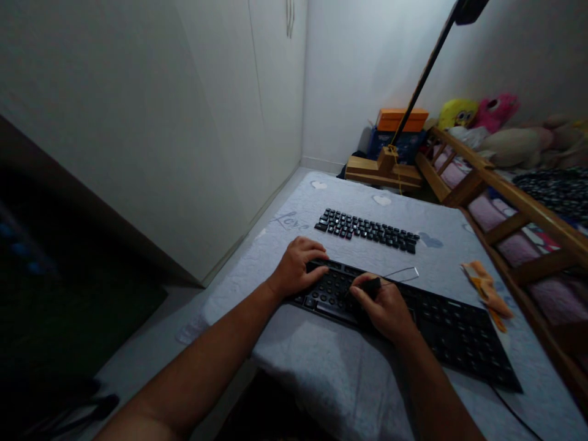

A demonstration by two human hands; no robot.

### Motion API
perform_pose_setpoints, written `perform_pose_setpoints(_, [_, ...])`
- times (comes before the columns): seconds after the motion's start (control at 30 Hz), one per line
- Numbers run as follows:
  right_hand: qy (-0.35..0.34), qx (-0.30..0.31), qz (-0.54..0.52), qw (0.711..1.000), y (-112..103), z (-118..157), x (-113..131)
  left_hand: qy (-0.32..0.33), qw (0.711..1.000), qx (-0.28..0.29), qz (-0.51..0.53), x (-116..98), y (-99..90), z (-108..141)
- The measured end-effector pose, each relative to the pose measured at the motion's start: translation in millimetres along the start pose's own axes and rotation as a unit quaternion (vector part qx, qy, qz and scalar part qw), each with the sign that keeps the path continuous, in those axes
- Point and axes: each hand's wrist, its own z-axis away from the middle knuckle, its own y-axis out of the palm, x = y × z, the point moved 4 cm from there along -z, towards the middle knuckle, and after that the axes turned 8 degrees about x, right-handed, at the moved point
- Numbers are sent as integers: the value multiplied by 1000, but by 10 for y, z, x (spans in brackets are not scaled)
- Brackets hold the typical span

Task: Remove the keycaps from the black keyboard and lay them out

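A black keyboard (459, 331) lies at a slant on the cloth-covered table, keycaps off over much of its left part, where round sockets show. My left hand (301, 266) grips its left end, thumb on top and fingers over the far edge. In my right hand (383, 306) is a wire keycap puller (376, 285) with a dark handle; one wire loop sticks out to the right. The tool's other end points down at the keyboard, mostly hidden by my fingers. Beyond the keyboard, loose black keycaps (367, 229) are laid out in rows.
An orange cloth (489, 291) lies at the table's right side. The keyboard's cable (514, 413) runs off at lower right. A white wardrobe (206, 122) stands left, a wooden bed rail (519, 196) right. Behind the table is a lamp stand's wooden base (386, 168).
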Motion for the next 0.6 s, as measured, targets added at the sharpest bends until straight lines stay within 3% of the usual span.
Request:
perform_pose_setpoints(0.2, [-23, -36, -5, 999, 28, 6, 10, 58, 991, 119, 7, -135, 141, -4])
perform_pose_setpoints(0.6, [-85, -27, 61, 994, 119, -15, 98, 72, 988, 139, -1, -142, 171, -11])
